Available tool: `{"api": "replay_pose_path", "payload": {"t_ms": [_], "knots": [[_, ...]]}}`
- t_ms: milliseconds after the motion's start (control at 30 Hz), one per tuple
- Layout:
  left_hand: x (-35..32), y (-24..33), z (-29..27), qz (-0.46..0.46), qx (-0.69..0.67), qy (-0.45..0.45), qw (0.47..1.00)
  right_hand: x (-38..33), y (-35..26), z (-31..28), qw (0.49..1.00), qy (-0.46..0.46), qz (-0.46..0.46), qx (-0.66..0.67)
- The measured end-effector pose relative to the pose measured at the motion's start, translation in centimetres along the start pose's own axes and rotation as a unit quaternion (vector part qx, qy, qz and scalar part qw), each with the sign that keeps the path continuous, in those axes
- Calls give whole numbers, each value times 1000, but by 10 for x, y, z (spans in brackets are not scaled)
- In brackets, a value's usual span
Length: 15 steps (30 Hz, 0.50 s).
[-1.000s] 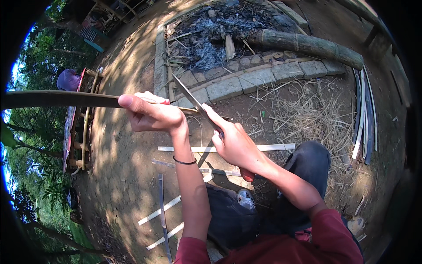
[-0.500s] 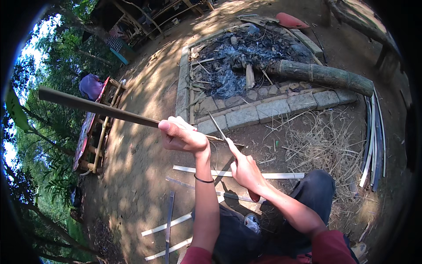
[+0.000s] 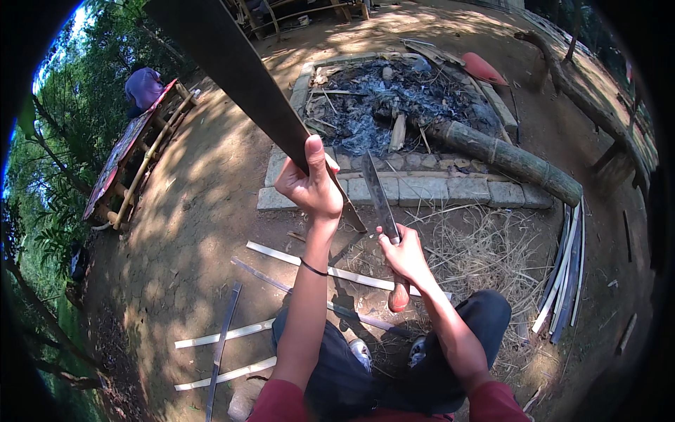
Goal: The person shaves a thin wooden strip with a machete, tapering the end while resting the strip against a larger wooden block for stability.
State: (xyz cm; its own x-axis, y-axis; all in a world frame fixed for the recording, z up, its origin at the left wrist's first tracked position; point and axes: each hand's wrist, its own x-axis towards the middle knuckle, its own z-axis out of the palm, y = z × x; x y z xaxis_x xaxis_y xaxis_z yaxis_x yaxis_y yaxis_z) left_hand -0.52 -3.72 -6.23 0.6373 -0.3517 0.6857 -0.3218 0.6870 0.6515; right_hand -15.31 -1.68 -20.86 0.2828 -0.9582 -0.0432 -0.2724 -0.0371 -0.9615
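Ahead of both hands lies the stone-edged fire pit (image 3: 429,190). The long dark strip (image 3: 242,77) slants through the left hand (image 3: 314,184), pinched between thumb and fingers. The knife (image 3: 380,193) sits in the right hand (image 3: 403,254), fingers wrapped around it. Best steady the strip and angle the edge away from the left hand.

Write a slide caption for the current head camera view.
A left hand holds a long dark strip and a right hand a knife, before a stone-edged fire pit.
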Motion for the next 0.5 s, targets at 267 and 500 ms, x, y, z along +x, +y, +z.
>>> {"api": "replay_pose_path", "payload": {"t_ms": [267,500], "knots": [[2,0,-6,-17,-47,-11,999,-5,-13,-24,985,-33,69,155],[-4,4,-1,14,-40,-14,999,-9,-21,-18,966,-48,76,242]]}}
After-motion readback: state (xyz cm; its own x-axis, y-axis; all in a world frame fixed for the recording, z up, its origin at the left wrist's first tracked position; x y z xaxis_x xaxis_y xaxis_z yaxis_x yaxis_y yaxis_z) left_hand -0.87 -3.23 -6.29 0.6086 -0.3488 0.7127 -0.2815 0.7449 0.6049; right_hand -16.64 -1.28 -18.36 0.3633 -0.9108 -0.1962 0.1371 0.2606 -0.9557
